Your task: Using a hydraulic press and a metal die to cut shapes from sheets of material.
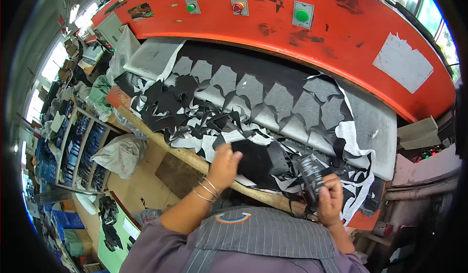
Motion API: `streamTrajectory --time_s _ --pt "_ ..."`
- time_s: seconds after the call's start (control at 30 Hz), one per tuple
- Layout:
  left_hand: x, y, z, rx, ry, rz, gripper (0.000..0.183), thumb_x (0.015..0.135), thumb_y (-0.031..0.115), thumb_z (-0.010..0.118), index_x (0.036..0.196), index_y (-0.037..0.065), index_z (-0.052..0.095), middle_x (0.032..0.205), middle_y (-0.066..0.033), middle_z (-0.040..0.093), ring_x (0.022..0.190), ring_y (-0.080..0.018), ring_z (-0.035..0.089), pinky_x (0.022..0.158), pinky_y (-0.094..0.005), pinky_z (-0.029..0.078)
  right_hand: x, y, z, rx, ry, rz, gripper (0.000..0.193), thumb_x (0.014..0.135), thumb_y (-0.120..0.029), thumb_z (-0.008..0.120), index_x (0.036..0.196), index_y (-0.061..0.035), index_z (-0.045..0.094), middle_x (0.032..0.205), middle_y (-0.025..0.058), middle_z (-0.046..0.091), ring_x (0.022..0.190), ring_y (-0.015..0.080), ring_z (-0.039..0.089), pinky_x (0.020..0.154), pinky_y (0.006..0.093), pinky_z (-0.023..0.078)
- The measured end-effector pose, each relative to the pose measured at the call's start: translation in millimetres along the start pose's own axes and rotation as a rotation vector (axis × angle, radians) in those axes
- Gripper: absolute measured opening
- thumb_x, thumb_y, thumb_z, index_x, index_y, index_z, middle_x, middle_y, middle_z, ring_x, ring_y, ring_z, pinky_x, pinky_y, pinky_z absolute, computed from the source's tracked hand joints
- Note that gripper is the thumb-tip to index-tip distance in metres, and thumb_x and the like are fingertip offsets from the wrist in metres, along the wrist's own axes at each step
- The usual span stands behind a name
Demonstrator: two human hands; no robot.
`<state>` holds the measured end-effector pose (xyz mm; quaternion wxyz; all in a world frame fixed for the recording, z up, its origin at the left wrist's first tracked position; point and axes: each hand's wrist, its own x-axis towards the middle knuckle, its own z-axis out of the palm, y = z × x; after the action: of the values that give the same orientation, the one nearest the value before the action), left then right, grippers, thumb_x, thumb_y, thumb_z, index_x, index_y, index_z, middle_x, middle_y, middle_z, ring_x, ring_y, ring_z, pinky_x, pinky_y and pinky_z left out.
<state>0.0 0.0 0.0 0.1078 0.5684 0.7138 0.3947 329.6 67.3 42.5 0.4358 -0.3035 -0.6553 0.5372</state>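
At front edge of desk (214, 168), under red press head (312, 34): left hand (224, 165) laid on black cut piece (253, 161), fingers curled over its left edge, grip pinching that piece. Piece lying flat on scrap heap, touching black and white offcuts (195, 121). Right hand (330, 200) well to the right, near desk edge, grip closed around stack of dark cut pieces (312, 175), stack held upright, upper end tilted left. Behind both hands: row of grey punched-out shapes (278, 97) in sheet on cutting bed. Green button (302, 15) and red button (238, 7) on press head above.
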Motion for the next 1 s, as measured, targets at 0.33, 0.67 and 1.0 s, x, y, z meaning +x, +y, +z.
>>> streamTrajectory --time_s 0.33,0.67,1.0 --pt "20.3 -3.3 -4.1 0.158 0.125 0.199 0.024 0.070 0.019 0.075 0.085 0.007 0.061 0.100 -0.0094 0.056 0.104 -0.0314 0.050 0.094 -0.0459 0.035 54.1 -33.5 53.9 -1.111 -0.596 -0.161 0.027 0.072 -0.014 0.072 0.093 -0.0042 0.060 0.101 0.0136 0.060 0.099 0.0338 0.055 0.087 0.0430 0.043" --pt "116.9 -149.8 -204.8 -0.608 -0.121 -0.484 0.025 0.081 0.010 0.068 0.102 -0.002 0.066 0.083 -0.0024 0.067 0.073 -0.0100 0.059 0.067 -0.0287 0.050 122.4 -2.9 156.0 -1.343 -0.929 0.133 0.073 0.060 -0.022 0.082 0.127 -0.0129 0.054 0.128 0.0048 0.055 0.121 0.0246 0.049 0.097 0.0410 0.039" --pt "213.3 -352.6 -301.8 0.341 -0.035 -0.495 0.042 0.075 0.031 0.073 0.105 0.003 0.064 0.105 -0.0198 0.066 0.104 -0.0356 0.061 0.094 -0.0451 0.041 192.3 -72.0 261.3 -1.698 -0.592 0.183 0.009 0.081 -0.010 0.056 0.081 -0.0042 0.064 0.082 0.0153 0.059 0.081 0.0311 0.062 0.074 0.0419 0.046"
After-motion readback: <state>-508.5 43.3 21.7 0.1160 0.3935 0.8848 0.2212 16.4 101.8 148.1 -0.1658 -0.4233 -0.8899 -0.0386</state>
